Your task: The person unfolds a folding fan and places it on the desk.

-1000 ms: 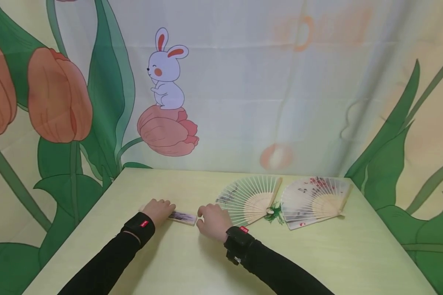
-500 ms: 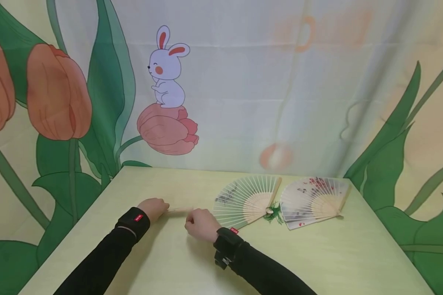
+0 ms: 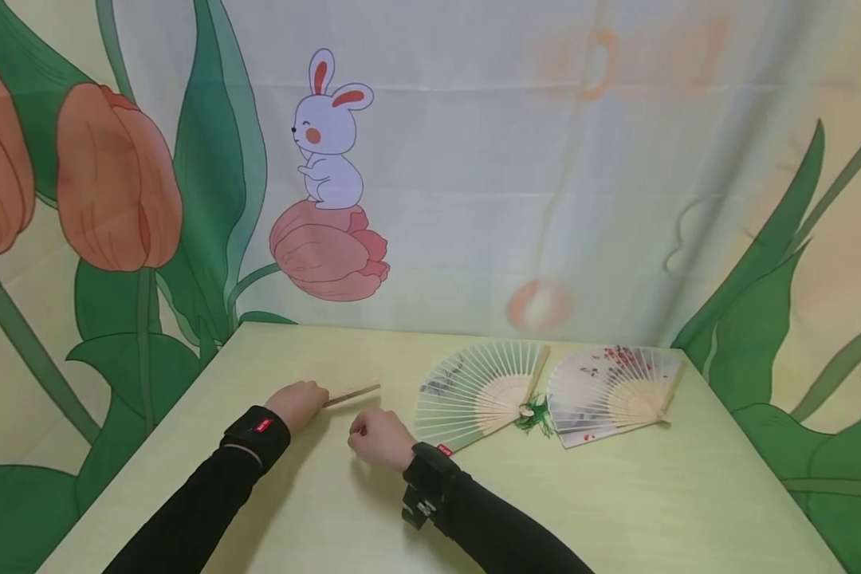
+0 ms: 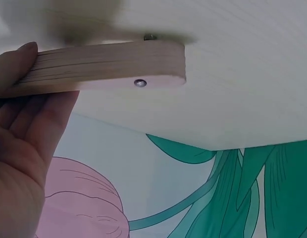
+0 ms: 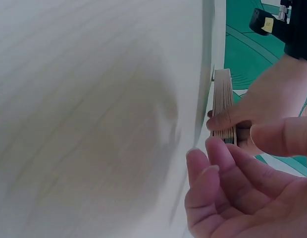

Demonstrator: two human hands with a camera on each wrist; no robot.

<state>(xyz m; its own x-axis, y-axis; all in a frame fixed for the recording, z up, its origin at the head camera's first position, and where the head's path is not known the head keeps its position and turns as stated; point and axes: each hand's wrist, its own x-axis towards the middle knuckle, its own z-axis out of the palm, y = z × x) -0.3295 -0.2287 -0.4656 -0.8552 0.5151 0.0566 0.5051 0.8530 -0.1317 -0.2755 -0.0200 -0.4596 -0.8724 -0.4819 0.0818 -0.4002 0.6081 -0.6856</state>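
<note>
In the head view my left hand (image 3: 297,404) grips a folded hand fan (image 3: 353,394) at the left middle of the table. The fan's free end points right and slightly away from me. In the left wrist view, thumb and fingers pinch the stacked wooden ribs (image 4: 109,63), and a metal rivet (image 4: 140,83) shows at the other end. My right hand (image 3: 382,440) is just to the right and nearer to me, holding nothing. The right wrist view shows its fingers (image 5: 203,188) loosely bent, thumb apart, close to the folded fan.
A spread green fan (image 3: 452,410) lies right of my hands, with a green tassel (image 3: 536,416) by its pivot. Beside it lies a spread white fan (image 3: 581,391) with red blossoms. A curtain (image 3: 459,175) with a rabbit and tulips hangs behind the pale table (image 3: 689,494).
The folded fan has gone from lying flat to on edge, its free end now swung away from me. My right hand has moved left and nearer to me, away from that end.
</note>
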